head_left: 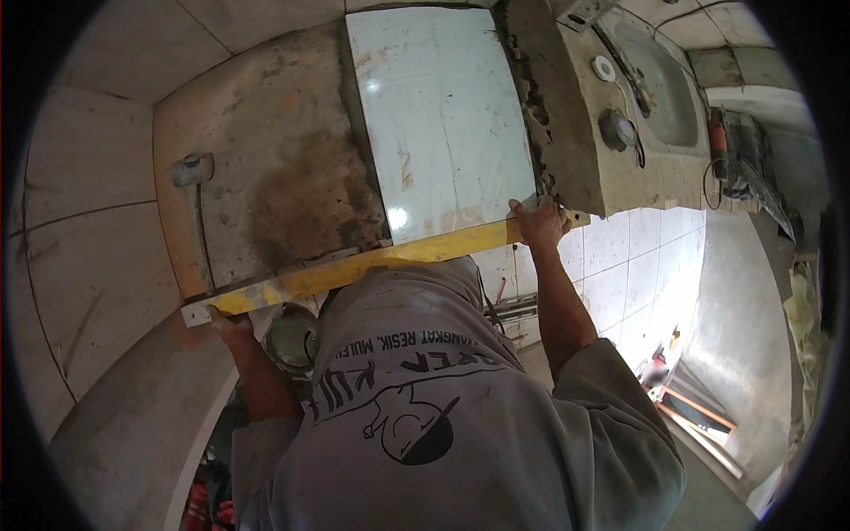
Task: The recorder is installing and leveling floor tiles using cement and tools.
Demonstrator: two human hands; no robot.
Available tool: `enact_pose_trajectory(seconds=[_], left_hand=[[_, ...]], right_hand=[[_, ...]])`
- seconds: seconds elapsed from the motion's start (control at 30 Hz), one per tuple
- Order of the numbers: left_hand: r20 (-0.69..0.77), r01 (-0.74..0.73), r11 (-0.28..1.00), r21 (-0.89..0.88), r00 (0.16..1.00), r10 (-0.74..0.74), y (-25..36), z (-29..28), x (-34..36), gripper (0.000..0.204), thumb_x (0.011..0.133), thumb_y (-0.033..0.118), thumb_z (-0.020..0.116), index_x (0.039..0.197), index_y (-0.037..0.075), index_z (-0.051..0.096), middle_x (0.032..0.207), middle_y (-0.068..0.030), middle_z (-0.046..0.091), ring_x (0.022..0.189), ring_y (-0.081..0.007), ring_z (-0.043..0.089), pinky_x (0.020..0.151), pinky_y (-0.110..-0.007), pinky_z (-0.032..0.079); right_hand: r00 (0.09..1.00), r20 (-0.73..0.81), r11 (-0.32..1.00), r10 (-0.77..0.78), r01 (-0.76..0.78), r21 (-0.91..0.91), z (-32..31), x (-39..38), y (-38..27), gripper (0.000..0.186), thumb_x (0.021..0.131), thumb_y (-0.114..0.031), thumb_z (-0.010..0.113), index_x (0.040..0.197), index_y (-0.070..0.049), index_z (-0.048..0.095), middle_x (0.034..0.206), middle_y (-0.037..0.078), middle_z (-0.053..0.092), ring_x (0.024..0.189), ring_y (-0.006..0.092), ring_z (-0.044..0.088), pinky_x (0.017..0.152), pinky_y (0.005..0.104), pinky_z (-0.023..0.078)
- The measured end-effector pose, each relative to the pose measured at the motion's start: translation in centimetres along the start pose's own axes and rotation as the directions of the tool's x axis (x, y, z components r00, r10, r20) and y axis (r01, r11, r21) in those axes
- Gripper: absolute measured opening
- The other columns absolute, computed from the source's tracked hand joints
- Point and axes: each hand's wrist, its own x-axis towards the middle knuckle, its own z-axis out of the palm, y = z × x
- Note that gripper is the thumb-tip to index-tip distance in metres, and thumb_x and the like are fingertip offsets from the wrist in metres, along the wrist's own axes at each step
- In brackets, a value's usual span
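Observation:
A long yellow spirit level [328, 275] lies along the front edge of the counter, just in front of my body. My left hand [232, 326] grips its left end, the thumb on the end piece. Near the right end, my right hand [540, 223] is closed round the level, with its thumb and fingertips over the corner of a large white tile [443, 124]. The glossy tile, smeared with dirt, lies flat on the counter, its near edge along the level. The undersides of both hands are hidden.
Left of the tile is bare rough cement [274, 115] with a damp patch. A mallet [193, 170] lies there, its handle toward me. At the right stand a cement ledge [620, 177] and a sink basin [660, 84]. A bucket [290, 336] sits below the counter.

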Motion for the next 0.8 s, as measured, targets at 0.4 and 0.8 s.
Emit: enact_pose_trajectory(seconds=[0.4,0.8], left_hand=[[0.066,-0.262,0.873,0.411,0.964,0.258,-1.2,-3.0,2.1,0.048,0.102,0.038,0.043,0.134,0.002,0.046,0.13,-0.0143,0.054,0.115,-0.0308,0.056,0.102,-0.048,0.044],[-0.135,-0.024,0.999,0.033,0.99,0.028,0.2,-1.2,1.6,0.048,0.101,0.04,0.045,0.133,0.003,0.048,0.127,-0.0136,0.057,0.115,-0.0299,0.057,0.1,-0.048,0.044]], right_hand=[[0.997,-0.06,0.997,-0.051,0.054,0.053,1.2,0.1,1.6,0.068,0.075,-0.047,0.076,0.122,-0.002,0.056,0.12,0.022,0.06,0.12,0.0429,0.049,0.104,0.0548,0.03],[0.993,-0.076,0.995,-0.086,0.089,0.043,0.7,-0.2,1.1,0.065,0.074,-0.045,0.076,0.119,-0.002,0.058,0.121,0.021,0.06,0.118,0.0423,0.05,0.102,0.0544,0.034]])
